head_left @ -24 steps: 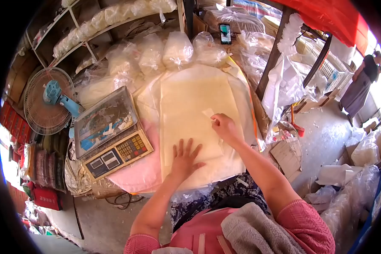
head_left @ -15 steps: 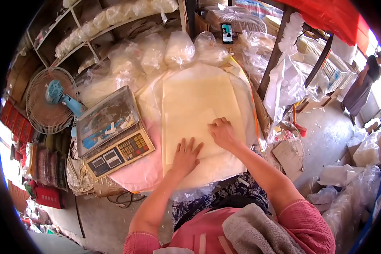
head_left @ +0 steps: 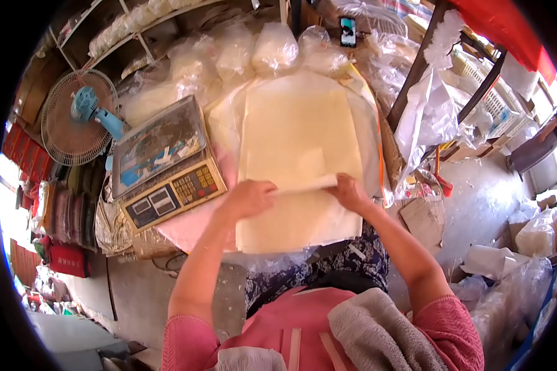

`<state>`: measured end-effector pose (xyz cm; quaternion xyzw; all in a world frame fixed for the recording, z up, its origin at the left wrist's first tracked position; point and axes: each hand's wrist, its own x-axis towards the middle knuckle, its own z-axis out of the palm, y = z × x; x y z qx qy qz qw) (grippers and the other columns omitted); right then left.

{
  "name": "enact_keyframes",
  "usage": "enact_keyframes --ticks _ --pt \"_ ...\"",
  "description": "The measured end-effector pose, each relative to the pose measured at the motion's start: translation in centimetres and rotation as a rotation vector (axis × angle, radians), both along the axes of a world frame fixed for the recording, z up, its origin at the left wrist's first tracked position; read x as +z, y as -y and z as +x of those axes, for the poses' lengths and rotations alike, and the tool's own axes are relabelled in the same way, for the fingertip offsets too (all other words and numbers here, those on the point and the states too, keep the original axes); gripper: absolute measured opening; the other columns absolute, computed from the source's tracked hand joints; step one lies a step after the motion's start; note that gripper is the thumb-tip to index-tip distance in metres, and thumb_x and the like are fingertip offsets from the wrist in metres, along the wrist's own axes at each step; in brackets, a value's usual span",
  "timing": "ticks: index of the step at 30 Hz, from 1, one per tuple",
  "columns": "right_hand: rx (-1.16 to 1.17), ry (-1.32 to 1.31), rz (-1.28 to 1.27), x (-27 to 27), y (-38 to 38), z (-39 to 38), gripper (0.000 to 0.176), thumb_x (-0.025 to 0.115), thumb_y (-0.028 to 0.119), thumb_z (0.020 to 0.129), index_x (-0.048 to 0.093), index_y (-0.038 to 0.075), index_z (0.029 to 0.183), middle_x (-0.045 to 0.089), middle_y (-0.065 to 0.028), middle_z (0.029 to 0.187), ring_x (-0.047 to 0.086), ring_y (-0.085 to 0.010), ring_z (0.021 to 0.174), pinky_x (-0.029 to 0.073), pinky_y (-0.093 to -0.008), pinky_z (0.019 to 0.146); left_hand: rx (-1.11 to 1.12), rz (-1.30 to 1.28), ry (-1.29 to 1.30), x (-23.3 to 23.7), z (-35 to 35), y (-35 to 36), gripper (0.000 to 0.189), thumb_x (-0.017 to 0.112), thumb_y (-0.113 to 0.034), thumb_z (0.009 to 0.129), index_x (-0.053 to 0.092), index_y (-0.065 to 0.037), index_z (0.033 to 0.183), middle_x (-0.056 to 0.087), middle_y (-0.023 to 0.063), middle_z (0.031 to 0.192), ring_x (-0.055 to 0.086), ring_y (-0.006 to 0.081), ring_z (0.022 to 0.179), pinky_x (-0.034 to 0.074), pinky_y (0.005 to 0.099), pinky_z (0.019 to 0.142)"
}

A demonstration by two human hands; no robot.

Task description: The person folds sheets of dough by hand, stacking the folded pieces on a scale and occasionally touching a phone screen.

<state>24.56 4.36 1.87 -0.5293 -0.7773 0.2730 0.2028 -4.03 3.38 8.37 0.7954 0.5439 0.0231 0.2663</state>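
A stack of thin, pale yellow sheets (head_left: 300, 123) lies on the cloth-covered table in front of me. Across its lower half runs a narrow, whitish folded edge of a sheet (head_left: 306, 184), pinched at both ends. My left hand (head_left: 252, 196) is closed on its left end, fingers curled inward. On the opposite end, my right hand (head_left: 349, 193) grips with thumb and fingers together. Part of a smaller sheet shows just above the fold. Below it, more of the stack reaches down to the near table edge.
Left of the stack stands a dusty digital scale (head_left: 167, 164) with scraps on its pan, and a blue fan (head_left: 83, 114) behind it. Filled plastic bags (head_left: 275, 48) line the back, near a propped phone (head_left: 347, 31). A person (head_left: 541, 142) is at the far right.
My hands have gone from resting on the sheets to gripping a folded edge between them. The left hand has closed. The scene sits slightly higher in view.
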Motion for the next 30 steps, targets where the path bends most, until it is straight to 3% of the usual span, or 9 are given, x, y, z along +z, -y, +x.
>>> enact_keyframes --ticks 3,7,10,13,16,23,26,29,30 --pt "-0.173 -0.081 -0.041 -0.2 -1.3 -0.3 0.034 0.063 0.033 0.084 0.062 0.0 0.077 0.059 -0.0216 0.073 0.059 -0.0356 0.072 0.044 -0.044 0.063 0.215 -0.049 0.454 -0.6 -4.5 -1.2 0.033 0.066 -0.012 0.079 0.061 -0.004 0.11 0.068 0.011 0.096 0.065 0.0201 0.085 0.051 0.0312 0.077" --pt "-0.288 -0.121 -0.023 0.8 -2.9 -1.7 0.037 0.06 0.036 0.084 0.057 0.0 0.075 0.057 -0.0231 0.071 0.058 -0.0378 0.069 0.043 -0.0442 0.061 0.52 -0.058 1.058 -5.5 -4.4 -3.5 0.037 0.071 -0.001 0.074 0.058 0.003 0.108 0.067 0.0076 0.09 0.063 0.0106 0.079 0.051 0.0247 0.07" --pt "-0.313 -0.024 0.012 0.9 -4.4 -2.6 0.037 0.057 0.037 0.085 0.056 0.002 0.077 0.059 -0.0224 0.075 0.059 -0.038 0.073 0.044 -0.0453 0.064 0.775 0.056 0.722 -7.8 -2.7 -4.8 0.044 0.07 -0.007 0.077 0.053 0.002 0.116 0.064 0.0129 0.104 0.061 0.0183 0.095 0.049 0.0301 0.083" --pt "-0.323 0.062 0.015 -0.4 -5.9 -3.5 0.035 0.055 0.039 0.085 0.057 0.004 0.082 0.062 -0.021 0.08 0.06 -0.0377 0.079 0.046 -0.0459 0.069 0.558 0.675 -0.174 -8.2 -0.1 -4.4 0.052 0.062 -0.024 0.085 0.045 -0.004 0.13 0.048 0.018 0.131 0.044 0.0281 0.123 0.035 0.0438 0.101" --pt "-0.335 0.146 0.0 -0.5 -6.4 -4.0 0.034 0.056 0.04 0.085 0.058 0.006 0.087 0.064 -0.0196 0.084 0.062 -0.0364 0.084 0.047 -0.0459 0.073 0.371 0.576 -0.049 -7.9 2.8 -4.1 0.06 0.049 -0.044 0.089 0.036 -0.015 0.14 0.026 0.0163 0.148 0.021 0.0329 0.137 0.014 0.0569 0.109" --pt "-0.39 0.154 0.017 -0.5 -5.9 -4.8 0.032 0.058 0.036 0.084 0.058 0.004 0.091 0.065 -0.0192 0.087 0.063 -0.0348 0.085 0.048 -0.0456 0.074 0.367 0.537 -0.108 -9.6 4.2 -3.1 0.058 0.04 -0.05 0.091 0.036 -0.022 0.141 0.024 0.0135 0.15 0.015 0.032 0.14 0.007 0.062 0.108" --pt "-0.374 0.086 0.018 -0.4 -6.1 -4.5 0.03 0.058 0.034 0.084 0.058 0.004 0.087 0.064 -0.0193 0.085 0.062 -0.0351 0.082 0.048 -0.0445 0.072 0.353 0.54 -0.085 -9.8 3.8 -3.4 0.059 0.05 -0.045 0.089 0.038 -0.014 0.139 0.028 0.0169 0.147 0.02 0.0329 0.138 0.011 0.058 0.109" --pt "-0.381 0.015 -0.043 -1.2 -6.0 -3.1 0.027 0.061 0.03 0.082 0.059 0.003 0.081 0.061 -0.0149 0.071 0.06 -0.0289 0.07 0.045 -0.0416 0.063 0.531 0.66 0.312 -9.3 1.9 -2.7 0.063 0.061 -0.036 0.085 0.04 -0.004 0.134 0.036 0.0208 0.14 0.028 0.0335 0.134 0.02 0.0515 0.109" --pt "-0.389 -0.007 -0.07 -1.4 -5.8 -2.7 0.025 0.062 0.028 0.081 0.059 0.003 0.079 0.059 -0.0127 0.065 0.059 -0.0257 0.065 0.044 -0.0404 0.059 0.671 0.471 0.404 -5.7 2.1 -0.5 0.057 0.069 -0.028 0.08 0.046 0.001 0.124 0.045 0.02 0.13 0.041 0.0306 0.125 0.036 0.0446 0.1"
